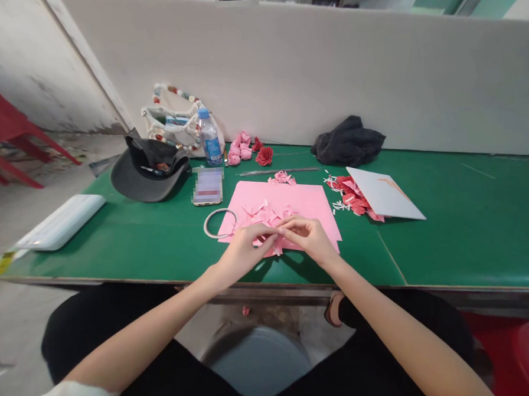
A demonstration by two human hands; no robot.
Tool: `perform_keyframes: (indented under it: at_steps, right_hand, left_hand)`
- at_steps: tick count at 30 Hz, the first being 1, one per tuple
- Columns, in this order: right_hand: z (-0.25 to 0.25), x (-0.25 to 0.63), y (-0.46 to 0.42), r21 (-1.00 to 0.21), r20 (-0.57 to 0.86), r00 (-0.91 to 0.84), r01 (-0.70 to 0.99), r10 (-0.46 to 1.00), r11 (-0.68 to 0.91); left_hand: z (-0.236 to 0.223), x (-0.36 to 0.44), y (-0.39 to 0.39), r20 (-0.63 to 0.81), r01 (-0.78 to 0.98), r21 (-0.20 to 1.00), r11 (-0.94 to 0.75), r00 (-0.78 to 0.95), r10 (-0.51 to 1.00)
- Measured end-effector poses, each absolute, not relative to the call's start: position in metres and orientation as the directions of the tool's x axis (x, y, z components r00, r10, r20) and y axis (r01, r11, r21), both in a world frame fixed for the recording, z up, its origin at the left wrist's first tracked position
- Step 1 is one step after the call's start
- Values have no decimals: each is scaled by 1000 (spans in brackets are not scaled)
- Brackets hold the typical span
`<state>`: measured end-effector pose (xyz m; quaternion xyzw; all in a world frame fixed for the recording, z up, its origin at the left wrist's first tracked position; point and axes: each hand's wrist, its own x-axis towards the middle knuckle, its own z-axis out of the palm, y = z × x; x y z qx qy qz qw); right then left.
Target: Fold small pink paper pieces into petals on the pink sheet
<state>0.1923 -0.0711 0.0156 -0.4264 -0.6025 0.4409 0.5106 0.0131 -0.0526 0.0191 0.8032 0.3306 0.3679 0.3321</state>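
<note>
Two bare hands are working close together over a pink paper sheet (pixel 311 198) on a green workbench (pixel 465 229); the left hand (pixel 246 253) is reaching in from the lower left, the right hand (pixel 308 239) from the lower right, and their fingertips (pixel 284 223) are curling inward until they almost meet; a small pink paper scrap (pixel 274 239) appears to be sitting between them, though the fingers are hiding most of it, so whether either hand is gripping it cannot be told; its long axis is hidden too, while the fingers of both hands are pointing toward each other, roughly along the bench edge; a pinch kept at the very tips, with the wrists low, looks best for a piece this small; loose pink scraps (pixel 265 215) are lying on the sheet; a pale metal ring (pixel 219 224) is lying at its left edge; thin wires (pixel 281 171) are lying beyond it; one red paper rose (pixel 264 156) and several pink paper roses (pixel 239 149) are resting near a water bottle (pixel 210 139); red paper scraps (pixel 351 196) are lying partly under a white card (pixel 383 192); a dark cap (pixel 148 174) is resting on the left.
</note>
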Motion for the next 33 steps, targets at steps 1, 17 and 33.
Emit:
perform_keyframes:
  at_steps: [1,17,33]
  right_hand:
    - [16,192,-71,-967,240,-113,64,964,248]
    - [24,192,-74,-962,261,-83,64,962,267]
    - [30,197,-76,-848,378,-170,330,910,414]
  left_hand:
    - [19,13,-53,363,285,786,-548,506,783]
    - [23,15,-53,285,181,888,-424,506,814]
    - [28,15,-54,227,229,887,-402,541,810]
